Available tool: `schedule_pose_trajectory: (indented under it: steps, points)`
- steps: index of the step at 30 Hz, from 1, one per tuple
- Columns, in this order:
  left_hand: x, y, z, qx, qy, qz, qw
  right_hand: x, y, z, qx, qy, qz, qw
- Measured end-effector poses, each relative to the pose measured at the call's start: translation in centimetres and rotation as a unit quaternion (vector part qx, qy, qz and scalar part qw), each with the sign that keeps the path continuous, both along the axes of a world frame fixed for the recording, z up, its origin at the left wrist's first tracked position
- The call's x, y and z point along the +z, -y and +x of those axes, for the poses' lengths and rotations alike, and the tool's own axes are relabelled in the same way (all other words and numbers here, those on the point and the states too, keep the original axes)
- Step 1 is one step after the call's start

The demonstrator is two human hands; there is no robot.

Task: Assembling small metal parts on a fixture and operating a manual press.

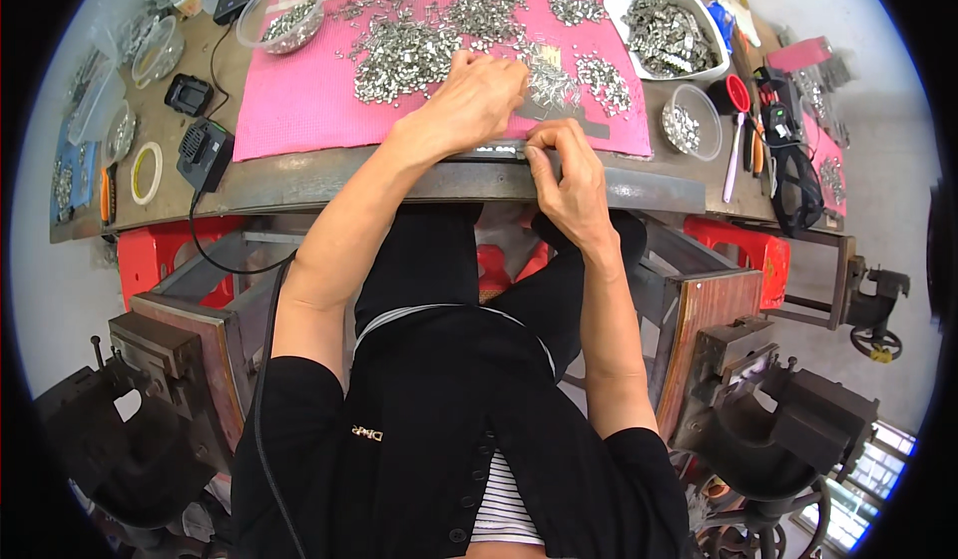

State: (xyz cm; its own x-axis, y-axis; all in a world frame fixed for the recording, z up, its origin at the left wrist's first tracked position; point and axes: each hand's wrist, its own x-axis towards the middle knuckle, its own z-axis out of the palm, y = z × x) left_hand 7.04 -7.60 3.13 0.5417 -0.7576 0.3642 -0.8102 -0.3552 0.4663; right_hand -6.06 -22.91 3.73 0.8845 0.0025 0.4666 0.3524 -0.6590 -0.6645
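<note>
My left hand (483, 98) reaches across the pink mat (299, 120). Its curled fingertips are at a heap of thin silver metal pieces (553, 88), and what they grip, if anything, is hidden. At the near edge of the table my right hand (571, 178) has its thumb and index finger closed together at the end of a narrow dark metal bar (461, 154). A row of small bright pieces (497, 148) lies along that bar, between the two hands. Beyond my left hand spreads a large pile of small silver metal parts (404, 58).
A clear bowl (282, 45) stands at the mat's left, and a white tray of metal parts (616, 10) at its right. A round tub (711, 120) sits nearby. To the left are a black charger (205, 150) and tape roll (146, 173). Bench vises (768, 399) flank me below.
</note>
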Motion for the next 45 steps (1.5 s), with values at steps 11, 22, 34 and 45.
schedule_pose_trajectory:
  steps: [11,22,34,45]
  points:
    - [-1.0,-1.4,-0.8,0.062,-0.019,-0.053,0.996,0.4,-0.2,0.7,0.031,0.026,-0.134,0.99]
    - [-1.0,-1.2,-0.8,0.069,0.01,-0.07,0.995,2.6,0.5,1.2,0.083,-0.024,-0.269,0.959]
    - [-1.3,-1.5,-0.9,0.072,-0.001,-0.077,0.994,3.9,0.3,1.8,0.115,-0.01,-0.382,0.917]
    - [-1.7,0.2,-0.7,0.066,0.033,-0.095,0.993,3.7,-0.9,1.2,0.072,0.016,-0.475,0.877]
